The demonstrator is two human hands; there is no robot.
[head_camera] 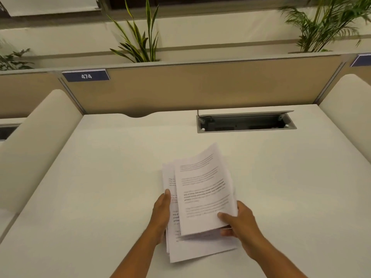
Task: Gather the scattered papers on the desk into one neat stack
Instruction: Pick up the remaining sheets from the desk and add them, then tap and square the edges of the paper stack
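papers (202, 197) between both hands' fingers (223, 216)

A white counter (100, 177) fills the view under warm light. At 12 o'clock stands a tan partition (200, 87) with a blue tag reading 474 (86, 76) at 10 o'clock. An open cable tray (246, 122) sits at 1 o'clock. Potted plants (138, 41) rise behind the partition.
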